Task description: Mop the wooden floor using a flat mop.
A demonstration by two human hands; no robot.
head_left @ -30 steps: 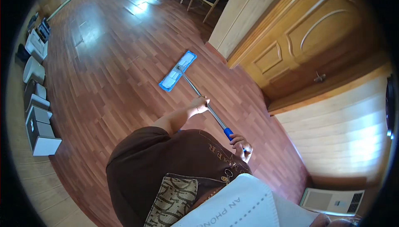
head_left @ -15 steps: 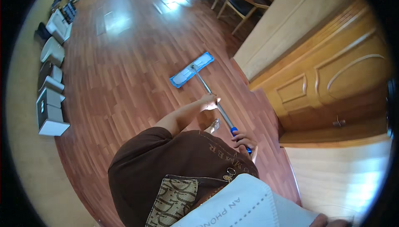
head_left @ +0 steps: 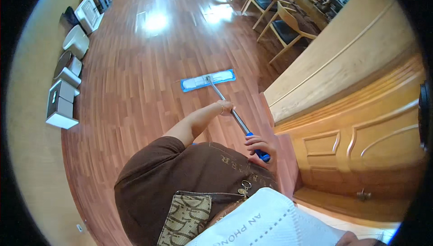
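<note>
A flat mop (head_left: 194, 82) with a blue fringed pad lies against the reddish-brown wood floor ahead of me. Its slim metal pole slants back toward my body. Partway down the pole, my left hand (head_left: 225, 107) is closed around the metal, a thin bracelet at its wrist. My right hand (head_left: 261, 147) wraps the blue grip at the pole's near end, close to my brown shirt.
Along the left wall stand a grey-and-white box (head_left: 62, 106), a white rounded fixture (head_left: 76, 41) and a white cabinet (head_left: 89, 13). Wooden chairs (head_left: 286, 29) line a long table at the far right. A carved wooden door (head_left: 343, 147) stands at right, beyond a pale wall panel (head_left: 333, 61).
The mop head has swung from a steep slant to nearly crosswise. Both hands have kept their hold. The view has shifted, with more of the chairs and table showing.
</note>
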